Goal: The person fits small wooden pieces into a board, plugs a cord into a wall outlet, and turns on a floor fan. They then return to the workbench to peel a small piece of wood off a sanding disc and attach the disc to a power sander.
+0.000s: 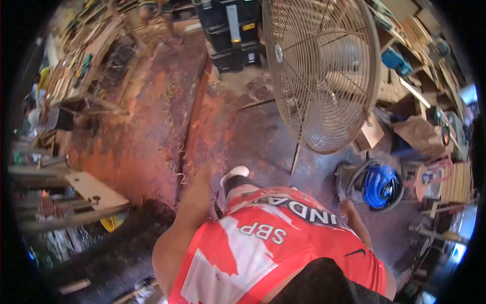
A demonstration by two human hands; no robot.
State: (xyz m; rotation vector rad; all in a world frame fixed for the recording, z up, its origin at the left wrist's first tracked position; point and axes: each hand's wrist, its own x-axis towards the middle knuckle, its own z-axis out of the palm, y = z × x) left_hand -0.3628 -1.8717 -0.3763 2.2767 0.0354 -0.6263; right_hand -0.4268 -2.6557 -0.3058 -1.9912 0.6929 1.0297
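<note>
Forward, the blurred left hand (208, 171), with right hand (346, 207) beside the jersey (309, 248).

Wears a red and white jersey (304, 253), stands on a stained floor (126, 144) — has the left hand (208, 171), blurred, near curly shavings (173, 167), the right hand (346, 206), partly hidden, near a blue-topped vacuum (378, 188) — has in front a caged fan (326, 81).

Ahead of the person, a large caged fan (324, 76) blocks the way, with its leg (296, 158) reaching down to the floor (136, 137). Black cases (230, 35) close the space beyond. Near the right hand (347, 207), a blue vacuum cleaner (380, 186) stands as an obstacle. Left of the fan, a wide passage remains, where only low curled strips (170, 166) lie.
</note>
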